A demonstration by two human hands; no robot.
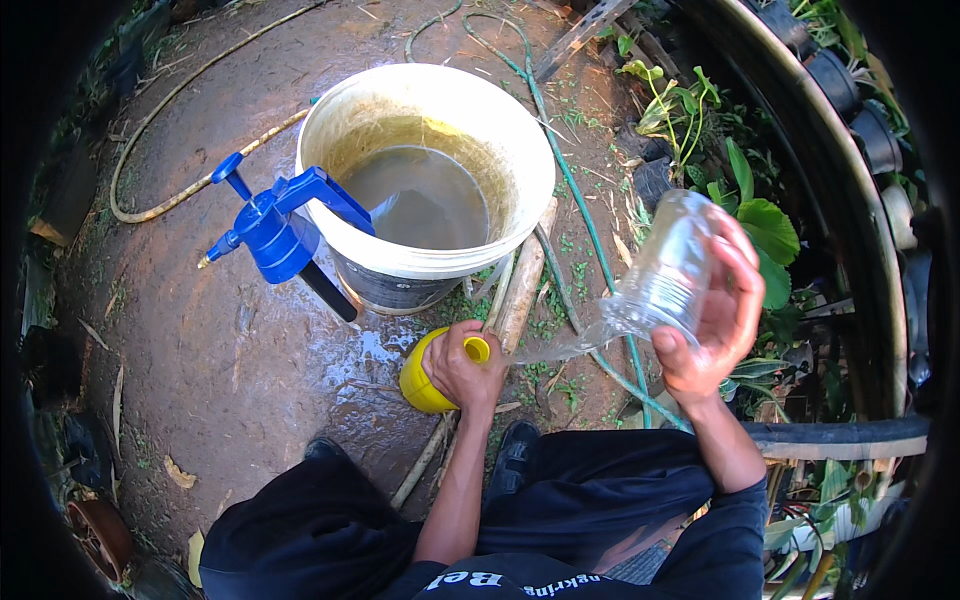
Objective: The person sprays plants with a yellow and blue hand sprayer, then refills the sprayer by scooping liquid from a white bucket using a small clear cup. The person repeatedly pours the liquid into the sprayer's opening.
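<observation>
My left hand (466, 369) grips a yellow plastic bottle (421, 381) near its round open mouth, low in front of my feet. In my right hand (716, 330) is a clear plastic cup (666, 244), tipped with its rim down and to the left. A stream of water (566, 349) runs from the cup towards my left hand, beside the bottle's mouth; whether it enters cannot be told. A blue sprayer pump head (274, 229) hangs by its handle over the rim of a white bucket (536, 169). Its dark tube (328, 291) points down outside. Murky water (416, 199) lies in the bucket.
A green hose (574, 180) runs along the ground right of the bucket. A yellowish hose (142, 154) curves at the left. A wooden pole (525, 289) lies beside the bucket on wet soil (360, 375). Potted plants (750, 217) and a bent bamboo rail (862, 157) border the right.
</observation>
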